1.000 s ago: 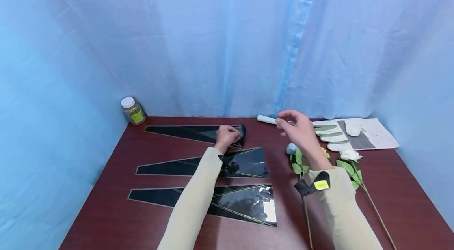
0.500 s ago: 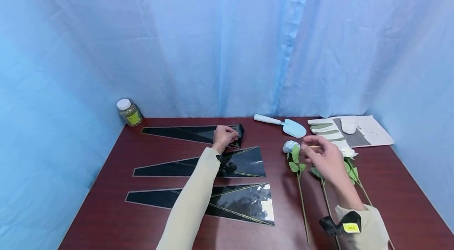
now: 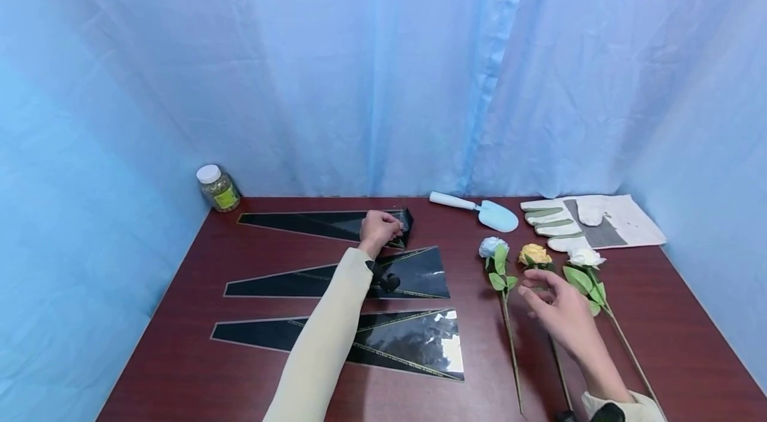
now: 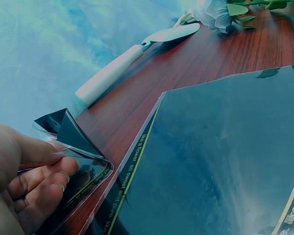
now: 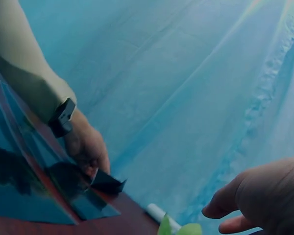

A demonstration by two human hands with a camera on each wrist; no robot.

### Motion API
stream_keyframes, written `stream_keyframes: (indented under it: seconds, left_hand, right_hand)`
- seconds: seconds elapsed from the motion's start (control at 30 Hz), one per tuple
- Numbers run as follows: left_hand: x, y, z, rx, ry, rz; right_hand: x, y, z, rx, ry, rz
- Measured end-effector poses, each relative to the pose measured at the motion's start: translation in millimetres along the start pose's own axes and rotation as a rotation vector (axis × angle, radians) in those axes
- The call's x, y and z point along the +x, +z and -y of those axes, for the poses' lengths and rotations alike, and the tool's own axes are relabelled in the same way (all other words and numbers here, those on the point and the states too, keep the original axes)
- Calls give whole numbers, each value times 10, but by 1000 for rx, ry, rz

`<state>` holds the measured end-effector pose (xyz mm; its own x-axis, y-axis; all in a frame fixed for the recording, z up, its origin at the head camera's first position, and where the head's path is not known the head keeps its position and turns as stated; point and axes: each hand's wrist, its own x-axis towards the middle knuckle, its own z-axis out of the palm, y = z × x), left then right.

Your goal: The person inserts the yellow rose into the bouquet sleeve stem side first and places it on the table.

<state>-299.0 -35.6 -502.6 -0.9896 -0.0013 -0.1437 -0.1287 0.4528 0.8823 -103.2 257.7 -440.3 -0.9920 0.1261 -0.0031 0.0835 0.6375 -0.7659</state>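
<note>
My left hand pinches the wide end of the farthest black-and-clear bouquet sleeve. In the left wrist view, the thumb and fingers of that hand hold the sleeve's lifted clear film and black layer. My right hand holds nothing; its fingers are relaxed, over the stem of a yellow rose. Part of that stem is hidden by the hand. A blue rose lies left of it and a white rose right of it. The right wrist view shows the right hand at its lower right corner.
Two more flat sleeves lie nearer, one in the middle and one in front. A trowel and white-and-green gloves rest along the back. At the back left corner stands a white-capped jar. Blue curtains surround the table.
My right hand has moved from near the trowel, right and toward me, over the yellow rose's stem, uncovering the trowel blade and the yellow bloom. The left hand keeps its pinch on the sleeve.
</note>
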Motion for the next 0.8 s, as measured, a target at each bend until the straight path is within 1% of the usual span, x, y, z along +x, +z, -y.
stream_keyframes:
  seconds: [0.17,0.4,0.5,0.57,0.8]
  left_hand:
    - [-10,-7,-9,-3,2,6]
    - [-15,-7,-16,2,8,1]
    - [-9,-5,-20,-3,8,0]
    - [-7,-5,-23,-7,9,-1]
    - [-7,-3,-13,3,-2,-5]
  right_hand:
    - [-61,85,-114,-34,28,42]
    - [-118,189,-232,-143,47,94]
    - [-145,235,-265,-162,55,110]
    - [-159,265,-279,-166,59,119]
    - [-185,358,-284,-115,78,143]
